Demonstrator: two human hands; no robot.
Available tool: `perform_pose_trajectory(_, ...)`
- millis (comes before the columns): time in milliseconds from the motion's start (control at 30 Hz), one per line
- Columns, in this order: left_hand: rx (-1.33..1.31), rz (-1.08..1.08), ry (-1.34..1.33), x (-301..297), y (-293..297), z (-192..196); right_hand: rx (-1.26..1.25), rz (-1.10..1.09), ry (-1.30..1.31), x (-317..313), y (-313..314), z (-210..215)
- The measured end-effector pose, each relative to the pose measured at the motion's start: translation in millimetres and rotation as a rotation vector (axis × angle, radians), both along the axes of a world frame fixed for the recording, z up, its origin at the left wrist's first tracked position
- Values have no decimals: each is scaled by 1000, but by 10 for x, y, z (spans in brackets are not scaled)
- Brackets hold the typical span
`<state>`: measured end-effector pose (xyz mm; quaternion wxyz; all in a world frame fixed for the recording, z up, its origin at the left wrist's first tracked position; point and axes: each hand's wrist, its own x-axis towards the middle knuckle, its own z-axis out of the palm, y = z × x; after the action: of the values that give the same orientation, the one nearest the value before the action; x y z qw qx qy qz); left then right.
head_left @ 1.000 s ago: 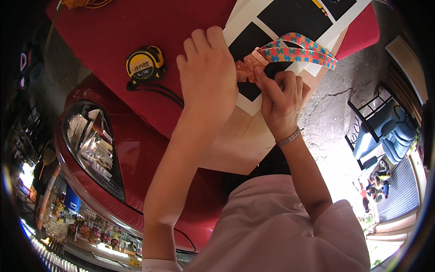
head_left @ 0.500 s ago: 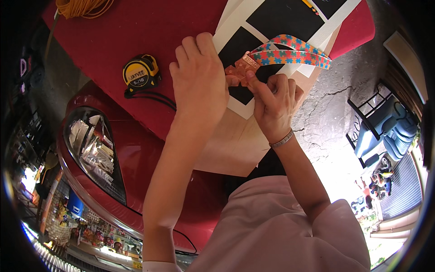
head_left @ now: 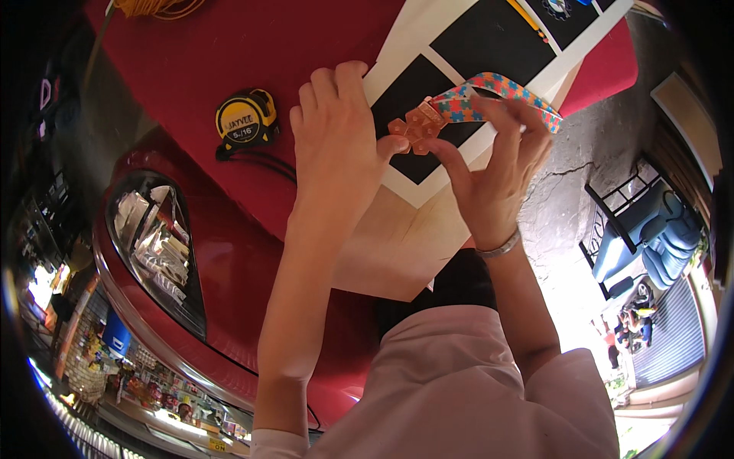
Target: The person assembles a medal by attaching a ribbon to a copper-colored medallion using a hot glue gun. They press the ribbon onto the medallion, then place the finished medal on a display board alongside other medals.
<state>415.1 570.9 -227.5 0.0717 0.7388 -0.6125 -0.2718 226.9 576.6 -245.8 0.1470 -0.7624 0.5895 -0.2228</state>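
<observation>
Your left hand (head_left: pixel 336 145) and right hand (head_left: pixel 493 172) both pinch the small orange piece (head_left: pixel 413 128) with fingertips above the black-and-white board (head_left: pixel 428 191) on the red cloth (head_left: pixel 229 53), its puzzle-pattern ribbon (head_left: pixel 505 90) looped over your right fingers, so the work looks unfinished, with the yellow tape measure (head_left: pixel 246 117) lying left.

Both hands work an orange clasp on a patterned strap.
Left hand (head_left: pixel 336 145) and right hand (head_left: pixel 493 172) pinch the orange clasp (head_left: pixel 414 127) of a puzzle-patterned strap (head_left: pixel 501 88) above the black-and-white board (head_left: pixel 489 46); a yellow tape measure (head_left: pixel 245 118) lies left of the board.
</observation>
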Motion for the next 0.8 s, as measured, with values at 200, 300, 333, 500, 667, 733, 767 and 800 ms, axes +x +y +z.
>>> perform_pose_trajectory(200, -47, 99, 81, -13, 71, -6, 125, 170, 126, 51, -516, 137)
perform_pose_trajectory(300, -22, 137, 17, -72, 99, -38, 175, 203, 202, 89, -602, 103)
perform_pose_trajectory(333, -48, 142, -20, -79, 113, -55, 196, 200, 228, 105, -601, 87)
perform_pose_trajectory(500, -148, 216, -36, -81, 176, -181, 232, 175, 271, 148, -591, 40)
perform_pose_trajectory(667, -119, 176, -61, -73, 189, -285, 197, 172, 319, 178, -613, 36)
perform_pose_trajectory(733, -122, 161, -96, -64, 180, -302, 213, 167, 328, 191, -615, 49)
perform_pose_trajectory(767, -119, 156, -108, -65, 173, -307, 225, 160, 331, 197, -614, 56)
perform_pose_trajectory(800, -86, 155, -115, -74, 168, -305, 240, 155, 336, 200, -615, 64)
